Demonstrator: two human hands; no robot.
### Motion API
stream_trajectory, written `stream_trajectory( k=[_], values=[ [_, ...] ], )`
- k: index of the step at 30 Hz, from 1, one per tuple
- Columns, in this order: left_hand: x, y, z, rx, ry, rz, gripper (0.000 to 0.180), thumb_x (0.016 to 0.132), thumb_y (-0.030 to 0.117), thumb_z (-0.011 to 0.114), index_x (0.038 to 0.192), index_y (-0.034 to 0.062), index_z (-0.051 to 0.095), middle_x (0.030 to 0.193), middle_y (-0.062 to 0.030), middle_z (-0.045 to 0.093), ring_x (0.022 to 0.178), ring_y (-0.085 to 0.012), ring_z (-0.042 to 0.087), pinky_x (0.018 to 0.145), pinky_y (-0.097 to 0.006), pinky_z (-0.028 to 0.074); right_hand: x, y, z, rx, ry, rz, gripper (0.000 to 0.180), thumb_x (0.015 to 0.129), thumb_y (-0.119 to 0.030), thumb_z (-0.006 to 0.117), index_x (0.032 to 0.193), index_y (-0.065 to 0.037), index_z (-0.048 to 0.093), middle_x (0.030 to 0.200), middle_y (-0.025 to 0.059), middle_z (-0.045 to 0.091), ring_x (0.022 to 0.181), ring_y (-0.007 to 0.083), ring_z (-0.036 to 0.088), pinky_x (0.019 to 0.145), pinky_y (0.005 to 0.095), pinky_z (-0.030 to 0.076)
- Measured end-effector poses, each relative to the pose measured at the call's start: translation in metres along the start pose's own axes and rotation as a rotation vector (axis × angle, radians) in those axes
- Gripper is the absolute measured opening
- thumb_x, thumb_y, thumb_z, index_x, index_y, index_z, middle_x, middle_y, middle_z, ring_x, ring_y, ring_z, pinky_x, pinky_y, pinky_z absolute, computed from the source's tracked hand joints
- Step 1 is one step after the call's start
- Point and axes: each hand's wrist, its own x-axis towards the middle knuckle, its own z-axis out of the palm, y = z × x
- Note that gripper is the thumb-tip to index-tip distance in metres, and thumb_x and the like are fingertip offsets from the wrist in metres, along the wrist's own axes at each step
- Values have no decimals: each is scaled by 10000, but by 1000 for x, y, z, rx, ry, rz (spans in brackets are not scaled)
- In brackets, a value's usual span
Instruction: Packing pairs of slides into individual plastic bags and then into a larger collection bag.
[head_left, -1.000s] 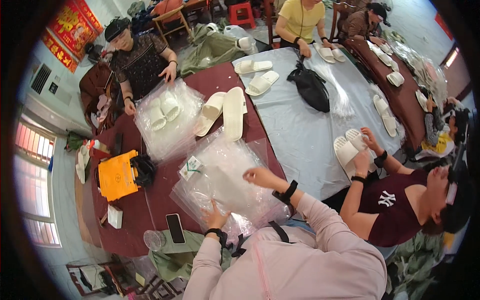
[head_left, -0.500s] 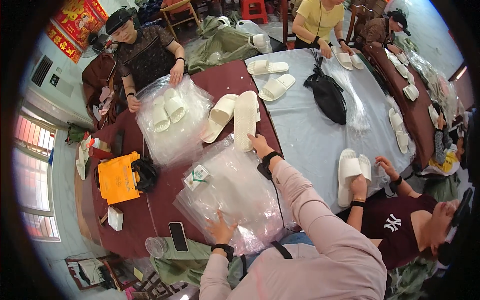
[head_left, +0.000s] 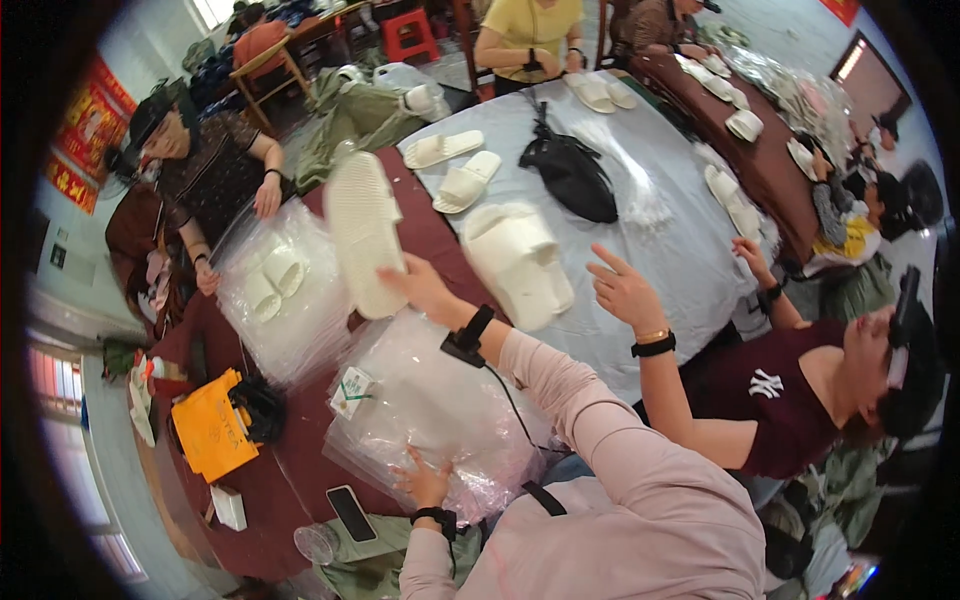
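Observation:
My right hand (head_left: 420, 288) grips the heel end of a white slide slipper (head_left: 365, 225), its ribbed sole turned up. The slipper is blurred and covers whatever lies behind it. My left hand (head_left: 427, 480) rests flat on a stack of clear plastic bags (head_left: 440, 385), fingers spread and holding nothing. Right of my right hand, a blurred white pair of slippers (head_left: 515, 265) is over the grey-covered table. A co-worker's open hand (head_left: 625, 290) reaches out beside that pair, apart from it.
Across the table a person has slippers (head_left: 275, 285) on another bag stack. A small white-and-green box (head_left: 351, 391) sits on my bags. An orange bag (head_left: 212, 425), a phone (head_left: 351, 513) and a clear cup (head_left: 315, 543) lie left. A black bag (head_left: 570, 175) and more slippers (head_left: 467, 182) are farther off.
My right hand has moved left with the slipper. The co-worker's pair has come leftward toward me, and that hand has let go of it. The head view has shifted; my left hand stays on the bags.

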Motion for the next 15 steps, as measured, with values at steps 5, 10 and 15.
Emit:
stream_trajectory(
  k=[5, 10, 15],
  values=[
    [16, -16, 14, 117, 8, 107, 1076, 709, 553, 654, 1444, 200, -47, 1354, -457, 3, 1253, -631, 5, 991, -675, 126, -72, -53, 48, -324, -167, -124, 317, 837, -230, 642, 1054, -10, 574, 892, 16, 603, 770, 77, 517, 681, 265, 445],
    [-2, 1, -2, 118, -49, 23, 1099, 712, 580, 631, 1439, 179, -89, 1347, -467, 5, 1310, -548, 11, 1002, -668, 100, -162, -98, 78, -298, -355, -205, 350, 842, -258, 632, 1066, 1, 559, 893, 17, 598, 815, 71, 493, 714, 267, 431],
    [10, -12, 3, 242, -14, 41, 1069, 710, 613, 611, 1448, 187, -35, 1361, -449, -2, 1310, -543, 66, 1015, -617, 195, -225, -111, 89, -447, -305, -145, 413, 839, -249, 628, 1152, 6, 541, 1027, 36, 594, 946, 73, 502, 817, 261, 422]
  ],
)
